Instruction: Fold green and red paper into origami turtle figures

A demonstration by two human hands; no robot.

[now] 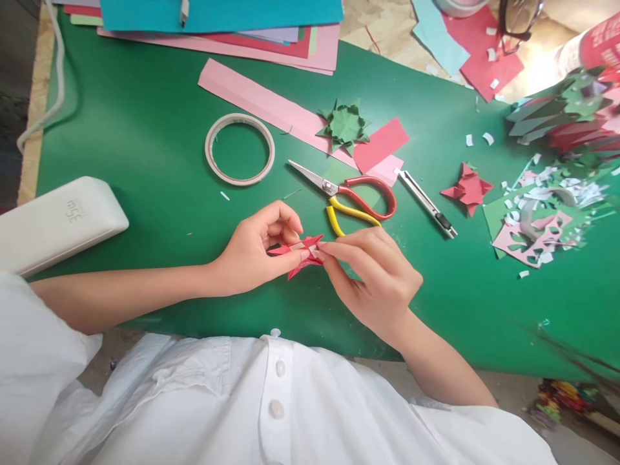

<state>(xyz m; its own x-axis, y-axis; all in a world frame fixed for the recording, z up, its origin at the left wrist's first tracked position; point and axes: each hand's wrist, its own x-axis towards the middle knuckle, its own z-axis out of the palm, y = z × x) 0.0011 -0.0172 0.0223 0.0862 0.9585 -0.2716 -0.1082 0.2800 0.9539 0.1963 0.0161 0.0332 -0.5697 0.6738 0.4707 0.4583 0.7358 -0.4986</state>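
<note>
Between thumb and fingers, my left hand [259, 248] grips a folded red paper flower [291, 272] with pointed tips. Small white strips, which look like tape, lie on its upper face. My right hand [378, 274] is closed in a pinch at the flower's right edge, beside one white strip. Those fingertips partly cover the edge. Just beyond my hands lie scissors [367, 210] with red and yellow handles, their blades pointing up and left. A roll of tape [209, 152] rests flat farther left.
A green paper flower [345, 126] sits by a long pink strip [261, 103]. To the right are a utility knife [426, 203], another red paper flower [469, 189] and paper scraps [533, 239]. A white power bank [62, 223] stands left; coloured sheets [223, 16] lie at the back.
</note>
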